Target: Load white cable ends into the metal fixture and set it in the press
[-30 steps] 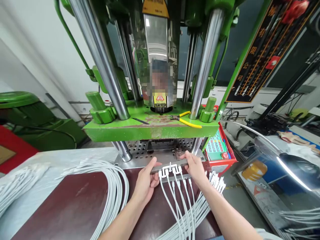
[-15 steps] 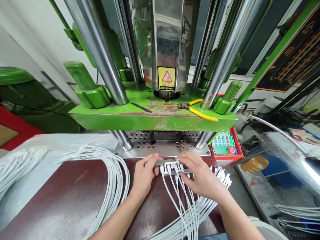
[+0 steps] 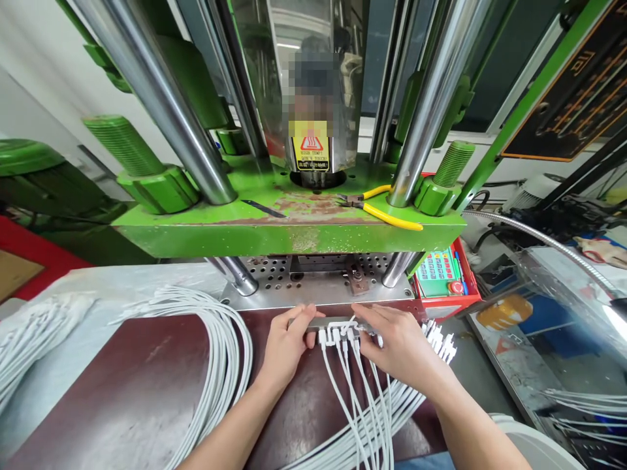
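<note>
Since a moment ago both hands have settled lower onto the metal fixture bar (image 3: 313,322) at the bench (image 3: 147,378) edge, under the green press platen (image 3: 289,232). Left hand (image 3: 285,343) pinches the bar's left end, thumb on top; right hand (image 3: 399,343) lies flat, fingers spread, over the white cable plugs (image 3: 337,334) seated in it. To do this well I'd keep the bar steady with the left and press each plug evenly, so none sits crooked. White cables (image 3: 362,411) trail toward the person; loose cable loops (image 3: 220,365) lie to the left, yellow-handled pliers (image 3: 382,212) rest on the platen.
</note>
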